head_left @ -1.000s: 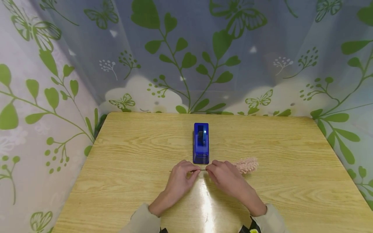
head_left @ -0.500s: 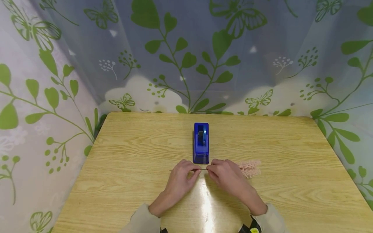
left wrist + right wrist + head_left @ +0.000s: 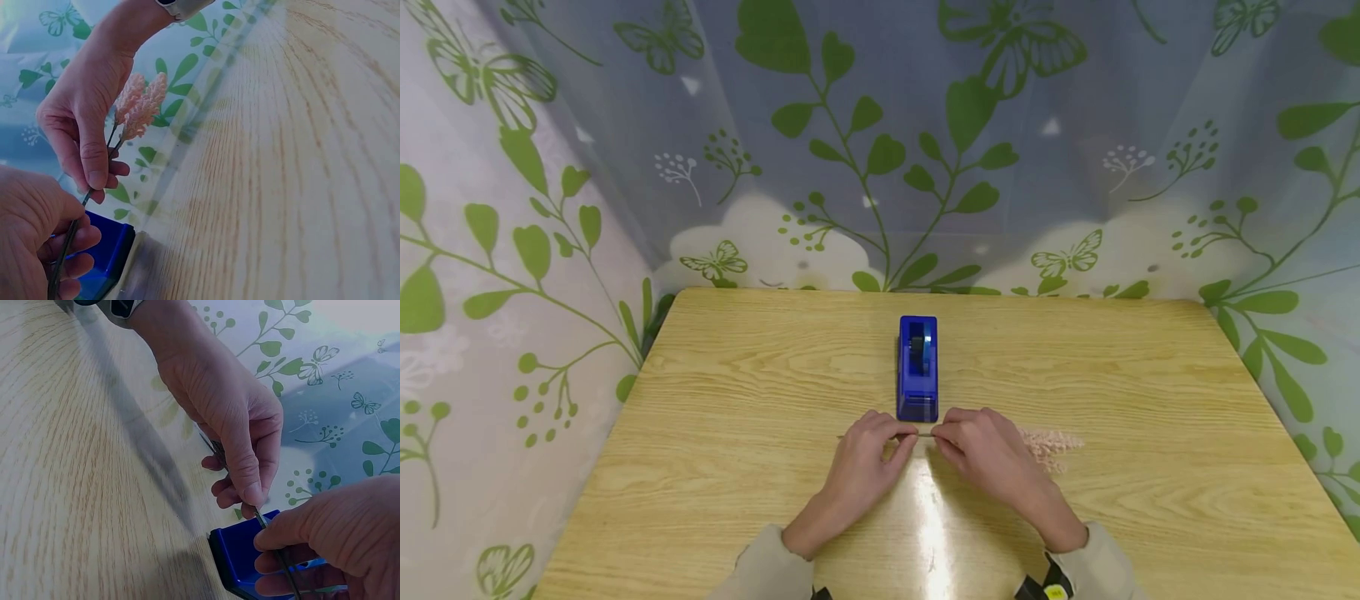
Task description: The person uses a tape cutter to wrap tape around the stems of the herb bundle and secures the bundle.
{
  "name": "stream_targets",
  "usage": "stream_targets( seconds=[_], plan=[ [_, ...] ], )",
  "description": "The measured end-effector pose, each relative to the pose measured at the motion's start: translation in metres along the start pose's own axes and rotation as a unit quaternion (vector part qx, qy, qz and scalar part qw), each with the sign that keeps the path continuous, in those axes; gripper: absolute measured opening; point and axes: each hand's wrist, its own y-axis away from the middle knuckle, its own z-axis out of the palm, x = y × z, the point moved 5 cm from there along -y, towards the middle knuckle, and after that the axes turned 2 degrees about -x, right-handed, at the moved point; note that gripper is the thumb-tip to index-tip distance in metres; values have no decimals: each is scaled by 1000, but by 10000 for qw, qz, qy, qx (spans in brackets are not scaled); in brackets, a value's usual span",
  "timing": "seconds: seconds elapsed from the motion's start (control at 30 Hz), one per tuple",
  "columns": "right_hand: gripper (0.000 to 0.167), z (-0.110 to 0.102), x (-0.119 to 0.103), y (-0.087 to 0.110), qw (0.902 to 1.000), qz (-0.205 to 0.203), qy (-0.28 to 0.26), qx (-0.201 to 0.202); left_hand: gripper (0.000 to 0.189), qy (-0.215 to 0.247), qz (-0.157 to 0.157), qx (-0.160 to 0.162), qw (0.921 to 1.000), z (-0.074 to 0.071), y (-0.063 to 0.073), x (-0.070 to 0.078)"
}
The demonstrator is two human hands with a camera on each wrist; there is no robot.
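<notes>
Two pink flower sprigs (image 3: 1051, 446) on thin dark stems (image 3: 926, 435) stretch crosswise between my hands, close over the table's middle. My left hand (image 3: 863, 462) pinches the stems between thumb and fingers, and their ends poke out to its left. A short way to the right, my right hand (image 3: 988, 454) pinches the same stems with thumb and fingertips. Past it, the fluffy heads stick out side by side; in the left wrist view two pink heads (image 3: 144, 107) show above the right hand's fingers. Just beyond both hands stands a blue tape dispenser (image 3: 917, 367).
The wooden table (image 3: 760, 358) has a light grain and a bright glare streak between the forearms. A curtain (image 3: 880, 158) printed with green leaves and butterflies hangs behind it and along both sides.
The pink flower heads have swung to the right and slightly toward me, and now look more spread apart. My right hand has rolled a little; the left stays nearly still.
</notes>
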Motion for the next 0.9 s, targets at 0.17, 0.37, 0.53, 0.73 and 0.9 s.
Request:
stream_targets(
  seconds=[0.17, 0.37, 0.53, 0.73, 0.9],
  plan=[
    [6, 0, 0, 0, 10000, -19, -9, 32, 8, -88, -28, -54, 9999, 1, 0, -1],
    [7, 0, 2, 0, 9999, 2, -102, 13, 10, -194, 29, -118, 9997, 2, 1, -2],
    [6, 0, 3, -1, 9997, 24, -240, 8, 11, -188, 39, -146, 9997, 2, 1, -2],
    [7, 0, 3, -1, 9994, 43, -341, 72, 9, 40, 42, -114, 9999, 1, 1, -2],
    [5, 1, 3, -2, 9987, 198, -474, 63, 7, 209, 108, 28, 9997, 1, 2, -3]
  ],
)
